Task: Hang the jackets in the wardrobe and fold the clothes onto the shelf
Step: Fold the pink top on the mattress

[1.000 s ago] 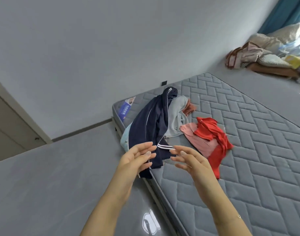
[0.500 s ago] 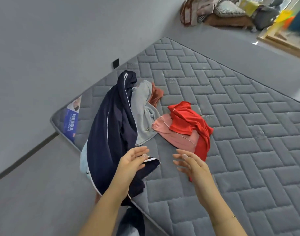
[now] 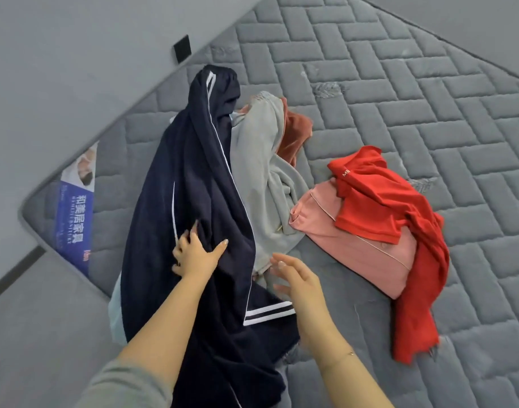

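A long navy jacket (image 3: 193,184) with white piping lies over the mattress corner and hangs off its edge. My left hand (image 3: 196,254) rests on it, fingers pressing into the cloth. Just to the right my right hand (image 3: 296,281) hovers with fingers apart, holding nothing. Beside the jacket lie a grey garment (image 3: 264,172) and a rust-coloured piece (image 3: 295,134) behind it. Farther right a red shirt (image 3: 378,201) lies on top of a pink garment (image 3: 361,251).
The clothes sit on a grey quilted mattress (image 3: 399,92) with a blue label (image 3: 71,219) on its side. A pale blue cloth (image 3: 115,316) shows under the jacket. A grey wall with a black socket (image 3: 182,48) lies behind; grey floor at lower left.
The view has tilted down and closer to the clothes. My left hand has come down onto the navy jacket, and my right hand has moved nearer its striped hem.
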Demonstrator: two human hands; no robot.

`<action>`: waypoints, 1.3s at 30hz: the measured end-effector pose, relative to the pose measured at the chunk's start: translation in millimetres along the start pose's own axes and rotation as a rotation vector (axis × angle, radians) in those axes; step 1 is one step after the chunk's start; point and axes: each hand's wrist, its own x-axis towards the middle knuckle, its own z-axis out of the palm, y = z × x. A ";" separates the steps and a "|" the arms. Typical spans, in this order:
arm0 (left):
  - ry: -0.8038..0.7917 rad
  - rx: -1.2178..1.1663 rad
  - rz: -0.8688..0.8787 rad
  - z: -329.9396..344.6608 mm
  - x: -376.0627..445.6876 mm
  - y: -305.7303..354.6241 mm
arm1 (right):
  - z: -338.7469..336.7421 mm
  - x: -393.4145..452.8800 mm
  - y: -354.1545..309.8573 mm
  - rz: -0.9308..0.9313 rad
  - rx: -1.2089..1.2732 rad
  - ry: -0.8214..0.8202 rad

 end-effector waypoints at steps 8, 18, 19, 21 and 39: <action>0.148 -0.546 0.240 6.4 -38.3 -7.9 | -73.6 39.0 39.0 -0.127 -0.228 0.236; 0.218 -0.255 0.635 88.3 -106.8 72.7 | -192.3 179.7 -7.8 -0.261 -1.442 0.478; 0.150 -0.310 0.706 98.4 -106.8 78.7 | -200.9 189.1 -6.4 -0.245 -1.457 0.479; -0.093 -0.429 0.654 119.6 -107.0 89.2 | -212.2 196.0 -1.8 -0.347 -1.410 0.509; -0.468 -0.859 0.019 235.3 -84.8 215.5 | -249.1 91.8 36.6 -0.674 -1.051 0.579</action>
